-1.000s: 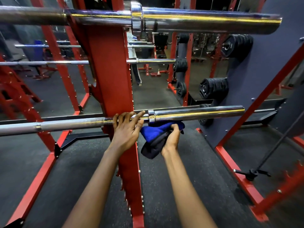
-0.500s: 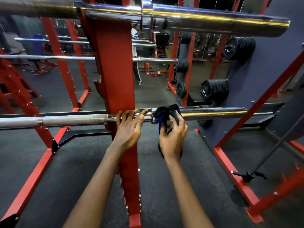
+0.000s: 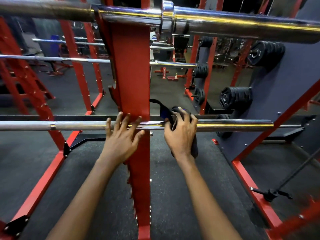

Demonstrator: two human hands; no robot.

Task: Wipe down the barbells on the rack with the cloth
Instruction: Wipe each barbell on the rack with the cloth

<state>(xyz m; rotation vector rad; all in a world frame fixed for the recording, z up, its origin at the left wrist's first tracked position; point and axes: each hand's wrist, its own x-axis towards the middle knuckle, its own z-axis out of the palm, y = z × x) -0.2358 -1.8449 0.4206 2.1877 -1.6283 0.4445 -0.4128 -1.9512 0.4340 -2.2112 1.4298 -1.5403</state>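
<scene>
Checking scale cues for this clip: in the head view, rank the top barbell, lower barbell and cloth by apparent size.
1. Top barbell, thickest in frame, but nearest the camera, so true size is unsure.
2. Lower barbell.
3. Cloth, partly hidden by the right hand.

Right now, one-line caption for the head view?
Right hand grips cloth round the lower barbell; left hand rests on it.

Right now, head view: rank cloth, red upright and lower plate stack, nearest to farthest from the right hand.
1. cloth, gripped by the right hand
2. red upright, just left
3. lower plate stack, back right
</scene>
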